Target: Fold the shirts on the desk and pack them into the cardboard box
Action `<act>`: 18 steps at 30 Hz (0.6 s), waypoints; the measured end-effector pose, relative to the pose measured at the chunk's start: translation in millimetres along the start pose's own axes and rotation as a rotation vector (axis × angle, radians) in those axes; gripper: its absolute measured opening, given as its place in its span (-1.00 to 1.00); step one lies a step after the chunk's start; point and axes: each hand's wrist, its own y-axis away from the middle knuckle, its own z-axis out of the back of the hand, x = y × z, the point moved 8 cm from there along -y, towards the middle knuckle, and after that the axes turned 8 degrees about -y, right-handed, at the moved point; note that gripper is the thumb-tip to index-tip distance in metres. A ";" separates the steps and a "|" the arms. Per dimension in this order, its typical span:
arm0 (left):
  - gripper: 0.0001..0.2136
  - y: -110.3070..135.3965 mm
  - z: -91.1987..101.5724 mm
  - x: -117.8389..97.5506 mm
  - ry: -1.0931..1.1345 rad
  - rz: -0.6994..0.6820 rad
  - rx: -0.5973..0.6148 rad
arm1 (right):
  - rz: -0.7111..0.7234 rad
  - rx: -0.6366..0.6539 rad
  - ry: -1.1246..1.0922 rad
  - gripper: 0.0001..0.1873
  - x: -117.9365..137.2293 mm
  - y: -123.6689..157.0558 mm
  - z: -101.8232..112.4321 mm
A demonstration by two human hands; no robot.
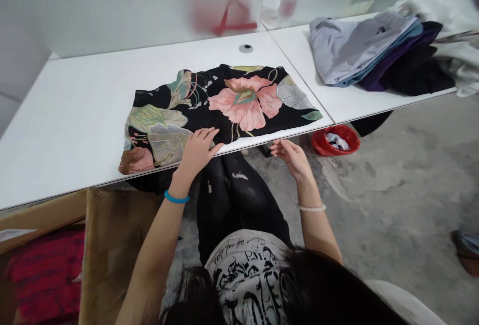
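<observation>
A folded black cloth with large pink and green flowers lies spread on the white table, reaching its front edge. My left hand rests flat on the cloth's near edge, fingers stretched out. Just below and in front of the table edge, my right hand hovers palm up with loosely curled fingers, holding nothing and touching nothing.
A pile of grey, blue, purple and black clothes sits on the adjoining table at right. A red basin stands on the concrete floor below it. A cardboard box with red fabric is at lower left.
</observation>
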 end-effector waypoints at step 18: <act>-0.66 -5.1 -4.5 6.7 0.087 0.006 -0.146 | -0.095 0.069 -0.025 -0.54 -26.9 2.5 -30.4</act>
